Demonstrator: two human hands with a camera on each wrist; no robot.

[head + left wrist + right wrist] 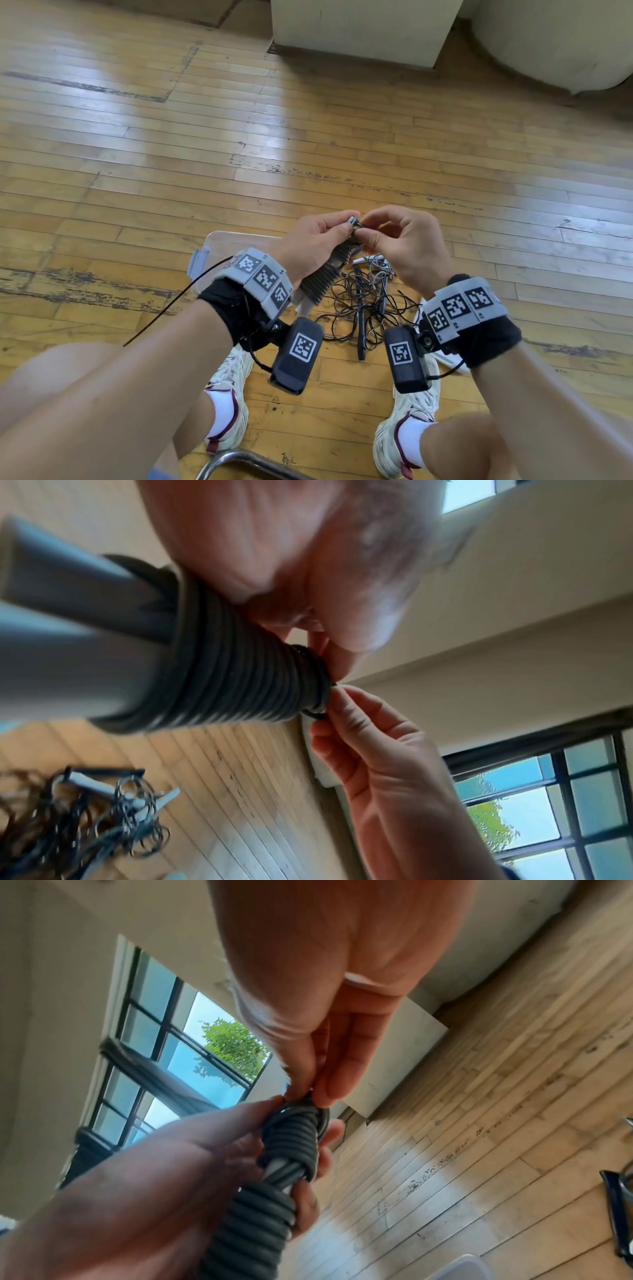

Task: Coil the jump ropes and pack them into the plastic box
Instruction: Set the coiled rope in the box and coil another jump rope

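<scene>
While the left hand (313,245) gripped a jump rope (325,274) whose dark, ribbed rubbery cord was wound in tight rings around its grey handles, the right hand (409,248) pinched the cord's end at the bundle's top. Below, more thin black ropes (364,305) lay tangled on the worn, glossy plank floor (137,154) beside the clear plastic box (219,240), near a pale wall (496,947) and a dark-framed window (171,1042).

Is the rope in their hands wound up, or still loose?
Wound up: the rope sits in tight turns around its handles, gripped by the left hand, while the right hand pinches its end.
</scene>
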